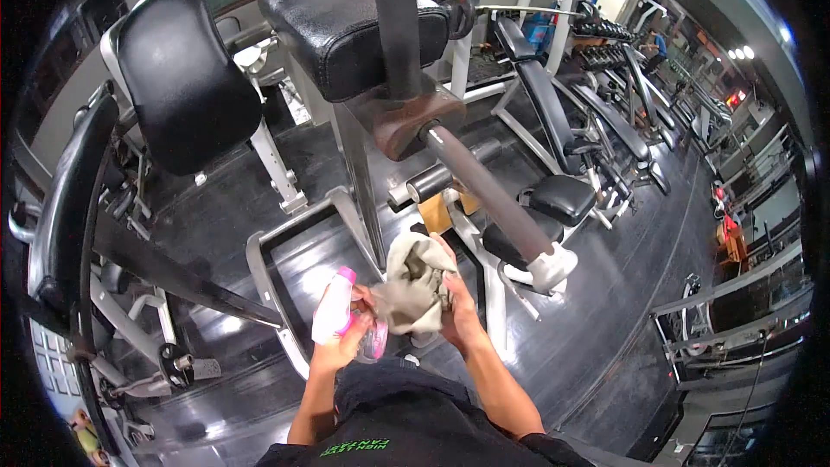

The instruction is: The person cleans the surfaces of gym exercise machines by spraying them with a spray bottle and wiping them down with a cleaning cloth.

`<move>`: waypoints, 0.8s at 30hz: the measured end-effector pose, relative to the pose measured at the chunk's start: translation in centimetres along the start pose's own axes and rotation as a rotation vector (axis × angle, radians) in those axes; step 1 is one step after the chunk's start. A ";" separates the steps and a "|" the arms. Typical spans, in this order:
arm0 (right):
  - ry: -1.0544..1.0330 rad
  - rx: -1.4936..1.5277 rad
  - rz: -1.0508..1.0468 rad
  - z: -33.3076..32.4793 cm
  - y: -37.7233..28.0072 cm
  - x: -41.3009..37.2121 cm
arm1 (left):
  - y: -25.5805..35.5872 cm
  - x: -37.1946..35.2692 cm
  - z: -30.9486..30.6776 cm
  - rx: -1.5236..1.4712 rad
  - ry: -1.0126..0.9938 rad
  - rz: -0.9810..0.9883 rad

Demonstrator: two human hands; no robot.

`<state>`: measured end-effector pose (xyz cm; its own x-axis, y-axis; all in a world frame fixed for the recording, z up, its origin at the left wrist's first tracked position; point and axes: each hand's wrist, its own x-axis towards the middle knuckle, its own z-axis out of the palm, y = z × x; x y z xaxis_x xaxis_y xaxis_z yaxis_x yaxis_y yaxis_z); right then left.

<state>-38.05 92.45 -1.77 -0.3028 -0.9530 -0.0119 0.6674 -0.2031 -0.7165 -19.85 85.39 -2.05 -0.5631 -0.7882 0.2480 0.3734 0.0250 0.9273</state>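
Observation:
My left hand (pixel 348 342) is closed around a white and pink spray bottle (pixel 331 311), held tilted in front of my waist. Its pink end points up and away from me, and a clear part with pink shows below my fingers. In my right hand (pixel 465 316) is a crumpled grey-beige cloth (pixel 415 264), gripped along its right side with the fingers partly hidden behind it. The cloth's lower left edge is blurred and hangs close beside the left fingers. Both hands are over the dark floor, near the base of an exercise machine.
Straight ahead stands the machine's black padded block (pixel 320 26), with a long grey lever arm (pixel 488 190) reaching down to the right. A black backrest (pixel 186 78) is at left. Its white floor frame (pixel 259 268) lies near my feet. Benches (pixel 540 91) and dumbbell racks (pixel 605 56) line the right.

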 end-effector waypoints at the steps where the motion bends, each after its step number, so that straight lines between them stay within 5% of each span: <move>1: -0.064 0.045 0.012 -0.1 0.0 -0.1 | 0.1 -0.1 0.6 0.001 0.011 0.002; 4: -0.099 0.079 0.072 0.3 -0.3 -0.1 | -0.1 0.5 1.4 0.632 -0.039 0.382; 6: -0.095 -0.027 0.087 0.0 0.2 0.3 | -0.1 0.1 2.9 0.383 0.036 0.158; 10: -0.103 -0.168 0.037 -0.6 0.6 1.2 | -1.4 0.8 3.7 0.235 0.035 0.148; 12: -0.265 -0.461 0.016 -1.7 0.8 1.8 | -2.0 0.4 3.6 0.102 -0.063 -0.193; 18: -0.383 -0.538 -0.109 -4.6 0.5 3.9 | -3.8 2.1 5.4 0.183 0.041 -0.044; 20: -0.387 -0.578 0.139 -6.8 0.5 3.6 | -4.0 2.2 6.2 0.302 0.080 0.024; 21: -0.410 -0.379 -0.101 -7.5 1.6 4.2 | -4.0 2.0 6.8 0.271 0.164 -0.095; 22: -0.526 -0.753 -0.450 -5.0 -2.6 4.4 | -4.2 1.9 7.6 0.233 0.246 -0.211; 24: -0.497 -0.623 -0.148 -4.7 -6.0 3.0 | -5.7 1.9 8.8 0.180 0.312 -0.202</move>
<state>-46.14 91.89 -0.75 0.0771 -0.9443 0.3198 0.0977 -0.3121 -0.9450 -29.54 89.17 -4.36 -0.3511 -0.9362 -0.0148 0.1278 -0.0636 0.9898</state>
